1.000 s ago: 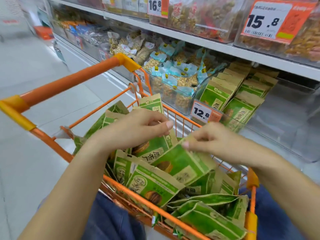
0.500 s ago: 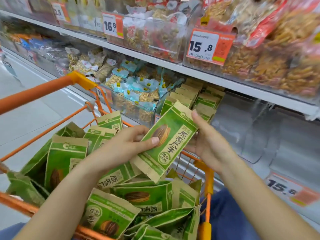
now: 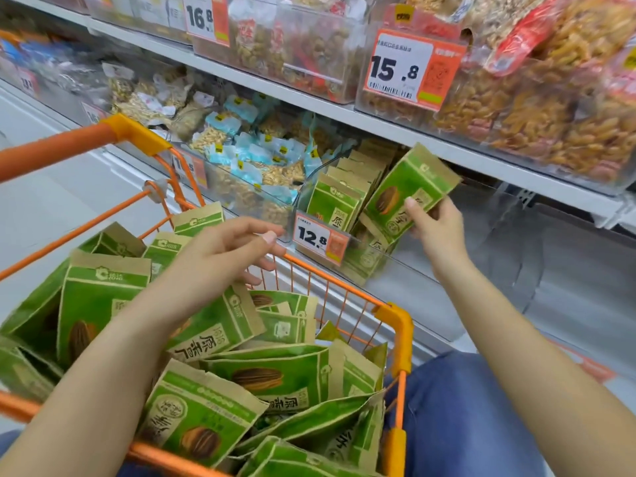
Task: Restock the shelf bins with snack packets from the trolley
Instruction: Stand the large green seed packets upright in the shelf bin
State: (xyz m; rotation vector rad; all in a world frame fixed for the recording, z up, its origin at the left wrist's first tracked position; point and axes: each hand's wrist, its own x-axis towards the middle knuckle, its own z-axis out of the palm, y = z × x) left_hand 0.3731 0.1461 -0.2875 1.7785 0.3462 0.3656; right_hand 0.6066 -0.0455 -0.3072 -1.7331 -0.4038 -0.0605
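my right hand (image 3: 438, 225) pinches green-and-tan paper snack packet (image 3: 409, 192), tilted, at clear plastic shelf bin (image 3: 371, 251), far right. my left hand (image 3: 220, 256) relaxed, fingers loosely spread, holding nothing, above packets in orange wire trolley (image 3: 392, 318), near left.

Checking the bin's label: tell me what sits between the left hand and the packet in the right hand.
In the head view, the 12.8 price tag on the bin front lies between the left hand and the green packet.
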